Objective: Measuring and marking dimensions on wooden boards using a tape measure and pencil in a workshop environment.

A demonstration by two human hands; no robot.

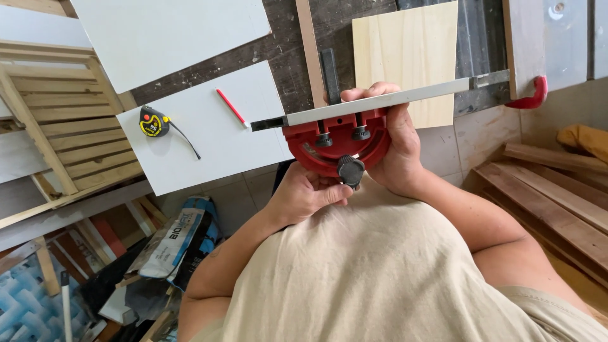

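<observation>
Red mitre gauge (pixel 335 136), bar left-right, slightly tilted.

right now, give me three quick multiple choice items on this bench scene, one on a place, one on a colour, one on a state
1. Where does the tape measure lie?
A. on the white board
B. on the floor tiles
C. on the pale wood panel

2. What colour is the half-round gauge body?
A. blue
B. red
C. green

3. What is the left hand doing?
A. resting flat on the board
B. holding the pencil
C. pinching the black knob

Answers:
1. A, the tape measure sits on the white board's left part.
2. B, the body under the metal bar is red.
3. C, its fingers close on the knob while the right hand grips the gauge and bar.
</observation>
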